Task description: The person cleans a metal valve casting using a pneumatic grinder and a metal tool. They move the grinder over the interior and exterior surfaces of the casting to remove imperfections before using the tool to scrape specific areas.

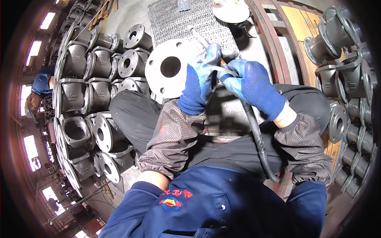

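Note:
My left hand (198, 81), in a blue coated glove, is closed around a slim rod-like tool (201, 38) whose pale tip points up and away over the textured plate. My right hand (254, 83), gloved alike, is close beside it with fingers pinched on a thin silvery strip (224, 71) that spans the gap between both hands. From under the right hand a black hose (256, 133) runs down across my lap. Its join with the tool is hidden by the gloves. Left of my left hand stands a pale round flange (156, 71) with a dark centre hole and bolt holes.
Grey flanged valve bodies (99, 63) are stacked densely on the left, with more (323, 43) on the right. A cross-hatched plate (166, 23) lies ahead, beside a white disc (231, 11) and rusty steel rails (270, 43). Another person (43, 85) bends at the far left.

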